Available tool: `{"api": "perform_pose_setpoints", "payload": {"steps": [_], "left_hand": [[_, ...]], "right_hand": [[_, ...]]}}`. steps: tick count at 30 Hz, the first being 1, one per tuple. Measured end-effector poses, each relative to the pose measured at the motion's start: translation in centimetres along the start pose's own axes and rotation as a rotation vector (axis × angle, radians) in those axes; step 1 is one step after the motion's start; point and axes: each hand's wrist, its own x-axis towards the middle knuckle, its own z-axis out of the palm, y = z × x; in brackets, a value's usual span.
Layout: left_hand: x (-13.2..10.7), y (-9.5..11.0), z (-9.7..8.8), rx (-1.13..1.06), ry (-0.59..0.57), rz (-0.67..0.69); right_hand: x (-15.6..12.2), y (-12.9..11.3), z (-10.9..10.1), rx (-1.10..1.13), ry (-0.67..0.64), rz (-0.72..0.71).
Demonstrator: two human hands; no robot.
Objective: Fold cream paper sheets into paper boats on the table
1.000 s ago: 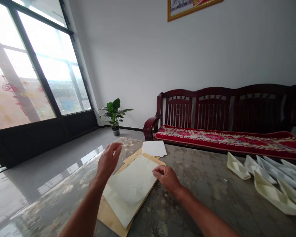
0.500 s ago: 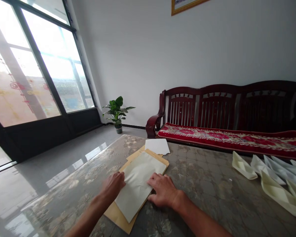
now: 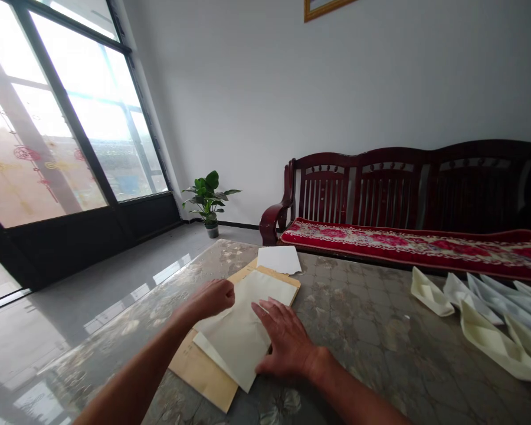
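Observation:
A pale cream sheet of paper (image 3: pixel 243 330) lies at a slant in front of me, with a second pale layer showing along its lower left edge. Beneath it is a brown envelope-like paper (image 3: pixel 207 375). My left hand (image 3: pixel 215 298) is closed in a fist at the sheet's upper left edge; its fingertips are hidden, and it seems to grip that edge. My right hand (image 3: pixel 287 342) rests on the right side of the sheet with fingers spread and the thumb near its lower right edge.
A white piece of paper (image 3: pixel 279 258) lies beyond the brown paper. Several folded paper boats (image 3: pixel 491 345) stand at the right of the patterned table (image 3: pixel 354 354). Behind the table is a wooden bench (image 3: pixel 380 189) with a red cushion (image 3: pixel 402 242); a potted plant (image 3: pixel 210 200) stands left.
My left hand has moved up and away from me along the sheet's left side. The right hand's fingers have spread further over the sheet. The sheet and brown paper have shifted slightly left.

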Motion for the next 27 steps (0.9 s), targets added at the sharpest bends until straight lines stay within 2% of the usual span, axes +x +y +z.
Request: {"api": "perform_pose_setpoints", "payload": {"steps": [4, 7, 9, 13, 16, 19, 23, 24, 27], "left_hand": [[1.8, 2.2, -2.9, -0.227, -0.034, 0.104], [2.6, 2.6, -3.2, -0.214, -0.008, 0.087], [2.6, 1.9, -2.3, -0.129, -0.031, 0.024], [2.4, -1.0, 1.0, -0.076, -0.068, -0.13], [2.4, -2.9, 3.3, -0.116, -0.055, -0.221], [2.4, -4.1, 4.5, -0.226, -0.039, -0.25], [2.0, -4.9, 4.1, -0.461, 0.008, -0.233], [1.9, -4.9, 3.8, -0.515, 0.029, -0.218], [1.9, -4.2, 2.8, -0.793, 0.163, -0.192]], "right_hand": [[0.2, -1.6, 0.1, -0.001, 0.05, 0.117], [0.4, -2.5, -0.2, -0.059, -0.038, 0.122], [0.6, -2.8, -0.3, -0.149, -0.107, 0.102], [1.3, -3.5, -0.2, -0.349, -0.127, 0.055], [2.0, -3.9, 0.4, -0.361, -0.129, 0.04], [2.2, -3.5, 0.6, -0.274, -0.085, 0.078], [2.2, -1.5, -0.3, -0.137, 0.014, 0.179], [2.2, -0.8, -0.8, -0.015, 0.07, 0.241], [2.2, 1.1, -2.3, 0.624, 0.244, 0.453]]}}
